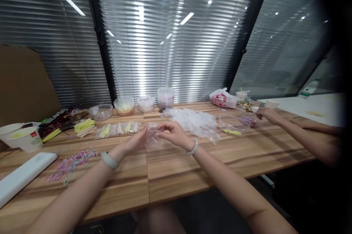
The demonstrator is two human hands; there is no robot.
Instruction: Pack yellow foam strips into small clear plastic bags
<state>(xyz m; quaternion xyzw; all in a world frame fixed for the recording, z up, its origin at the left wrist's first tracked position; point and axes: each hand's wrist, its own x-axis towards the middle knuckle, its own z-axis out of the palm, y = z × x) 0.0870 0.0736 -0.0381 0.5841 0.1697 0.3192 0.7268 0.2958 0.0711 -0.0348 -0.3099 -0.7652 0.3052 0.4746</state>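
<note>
Both hands meet over mid-table [176,175]. Left hand [136,142] and right hand [173,134] each pinch an edge of a small clear bag [152,135], fingers closed on the film, palms otherwise empty; bag held just above the wood. Row of filled bags [118,129] lies just behind, heap of empty bags [194,120] to the right, loose pastel clips [73,162] near left. Looks like the bag-opening step. Next move likely calls for parting the mouth cleanly. Another person's hand [268,114] works far right.
</note>
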